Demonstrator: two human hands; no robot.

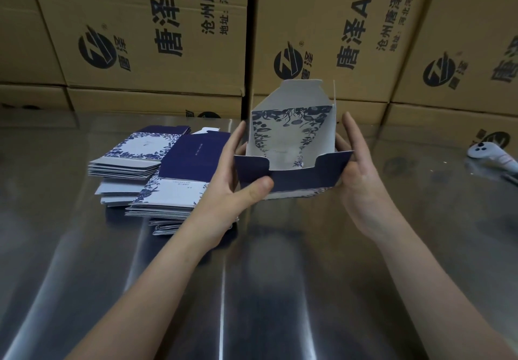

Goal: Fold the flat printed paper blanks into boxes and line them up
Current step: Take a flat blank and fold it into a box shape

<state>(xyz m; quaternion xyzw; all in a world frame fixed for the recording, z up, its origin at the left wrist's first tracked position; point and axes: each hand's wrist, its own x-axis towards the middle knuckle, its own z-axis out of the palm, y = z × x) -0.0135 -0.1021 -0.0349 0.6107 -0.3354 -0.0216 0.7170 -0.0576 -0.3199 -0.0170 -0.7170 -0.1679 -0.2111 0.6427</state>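
Above the steel table (280,289), you hold a half-folded box (291,146).
Your left hand (232,180) pinches its navy front flap; your right hand (361,169) clasps its right side. Left of the box lie stacked flat blanks (157,169); behind it, brown cartons (157,37); to its right, a white controller (490,153).

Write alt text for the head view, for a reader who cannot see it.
The left hand and right hand hold a partly folded blue box over a metal table. Stacks of flat blanks lie at left; brown cartons stand behind.
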